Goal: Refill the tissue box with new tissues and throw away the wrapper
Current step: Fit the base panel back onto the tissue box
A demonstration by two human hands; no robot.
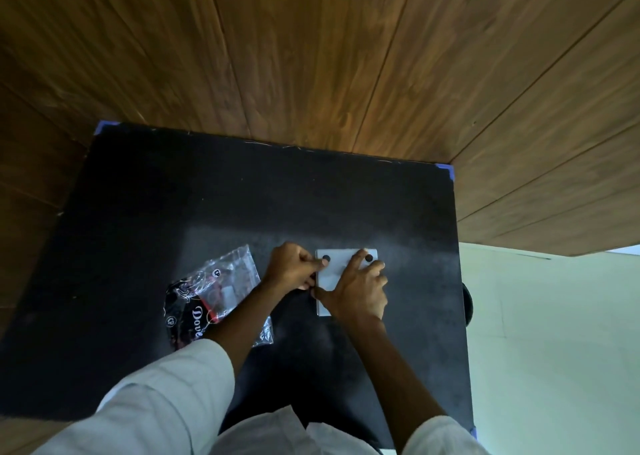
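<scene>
The white tissue box (pixel 334 274) is pressed flat under the spread fingers of the right hand (pixel 360 288) and pinched at its edge by the left hand (pixel 294 269), while the wrapper (pixel 214 291), just left of those fingers, is not yet thrown away.

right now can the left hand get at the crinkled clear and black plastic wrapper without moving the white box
Probably yes. The crinkled clear and black plastic wrapper lies just left of the left hand, under its forearm, nothing between; the hand must first let go of the white box.

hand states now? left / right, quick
Left hand: fingers curled, pinching the left edge of the white tissue box.
Right hand: open, fingers spread, pressing flat on the box.
</scene>
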